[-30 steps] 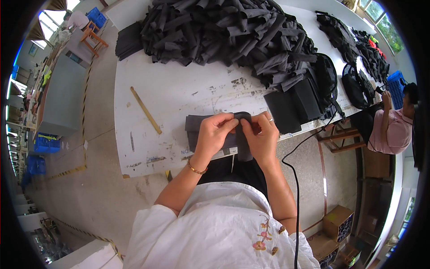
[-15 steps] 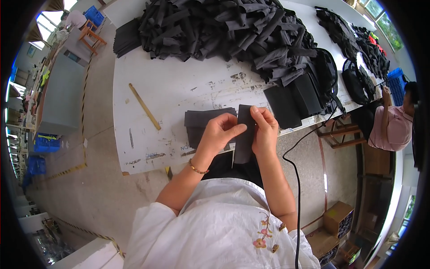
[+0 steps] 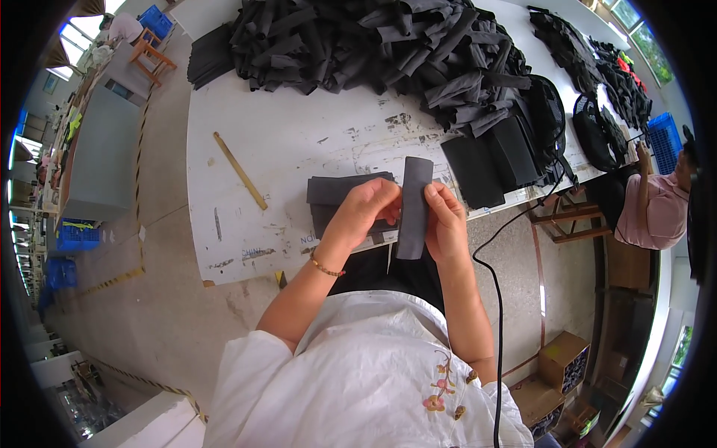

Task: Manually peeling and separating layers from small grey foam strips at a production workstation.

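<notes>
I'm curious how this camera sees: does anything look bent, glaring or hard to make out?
All in the head view: corners go black, the left edge of the white table bows, the upper-left window glares white, the dark strip in the right hand looks fairly sharp.

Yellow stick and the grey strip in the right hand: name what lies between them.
In the head view, dark cloth pieces and the left hand lie between the yellow stick and the grey strip.

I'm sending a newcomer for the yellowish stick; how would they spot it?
Find the white table with the big heap of dark strips. Left of the person's left hand lies the slim, straight stick, its yellow standing out from the dark cloth nearby.
</notes>
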Motion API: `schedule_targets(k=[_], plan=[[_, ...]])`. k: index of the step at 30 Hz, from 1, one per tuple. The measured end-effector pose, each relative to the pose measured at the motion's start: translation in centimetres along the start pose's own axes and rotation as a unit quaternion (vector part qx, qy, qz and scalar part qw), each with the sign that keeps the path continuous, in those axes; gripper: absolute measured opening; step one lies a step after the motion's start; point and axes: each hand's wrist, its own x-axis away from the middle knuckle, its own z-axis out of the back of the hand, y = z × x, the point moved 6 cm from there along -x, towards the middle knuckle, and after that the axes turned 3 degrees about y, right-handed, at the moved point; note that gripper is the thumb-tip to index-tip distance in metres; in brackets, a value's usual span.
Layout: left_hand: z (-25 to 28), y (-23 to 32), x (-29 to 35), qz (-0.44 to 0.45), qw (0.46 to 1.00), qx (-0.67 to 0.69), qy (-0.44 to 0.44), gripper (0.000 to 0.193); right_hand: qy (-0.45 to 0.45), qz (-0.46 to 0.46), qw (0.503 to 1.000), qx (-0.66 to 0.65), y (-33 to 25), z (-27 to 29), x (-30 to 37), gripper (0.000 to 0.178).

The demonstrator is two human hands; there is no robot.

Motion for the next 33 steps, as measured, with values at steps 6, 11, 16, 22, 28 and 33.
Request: schedule_targets(k=[6, 11, 16, 22, 28, 33], plan=[[0.0, 0.0, -0.2, 0.016, 0.994, -0.085, -0.063, 0.021, 0.006, 0.014, 1.000, 0.017, -0.2, -0.6, 0.0, 0.014], [-0.8, 0.2, 0.4, 0.012, 0.994, -0.105, -0.022, 0.019, 0.049, 0.082, 0.995, 0.029, -0.6, 0.1, -0.5, 0.015], [-0.6, 0.0, 0.4, 0.005, 0.978, -0.198, -0.059, 0.023, 0.087, 0.110, 0.988, 0.071, -0.5, 0.1, -0.3, 0.017], [-0.9, -1.0, 0.4, 0.057, 0.991, -0.014, -0.119, 0.019, 0.094, 0.159, 0.981, 0.056, -0.5, 0.9, -0.3, 0.015], [-0.7, 1.1, 0.7, -0.119, 0.989, -0.067, 0.058, 0.026, 0.064, 0.167, 0.964, 0.196, 0.3, -0.4, 1.1, 0.018], [-0.2, 1.7, 0.4, -0.050, 0.995, -0.022, 0.079, 0.017, 0.004, 0.097, 0.954, 0.284, -0.2, -0.8, 1.3, 0.023]])
